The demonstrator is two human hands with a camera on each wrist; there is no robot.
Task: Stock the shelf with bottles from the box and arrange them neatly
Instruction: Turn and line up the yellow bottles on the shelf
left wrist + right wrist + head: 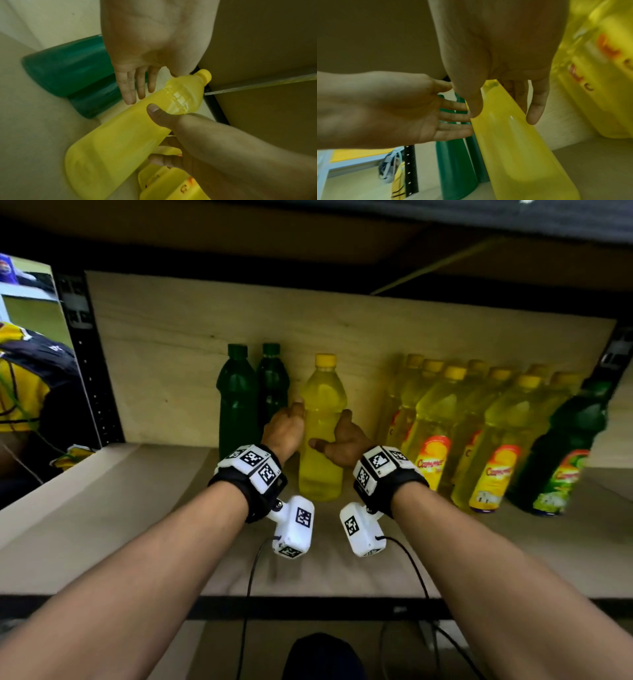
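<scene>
An unlabelled yellow bottle (321, 419) with a yellow cap stands upright on the wooden shelf (137, 525), between my two hands. My right hand (344, 440) holds it, thumb across its front and fingers round its right side; the right wrist view shows the thumb and fingers (536, 108) spanning the bottle (513, 142). My left hand (287, 424) is flat, its straight fingers (133, 88) against the bottle's left side (120, 135). Two dark green bottles (239, 405) stand just left of it by the back panel.
To the right stands a tight group of several labelled yellow bottles (493, 440), with a labelled green bottle (561, 453) at its right end. A black shelf post (89, 364) marks the left side. Another shelf board hangs low overhead. Bare shelf lies left of the green bottles.
</scene>
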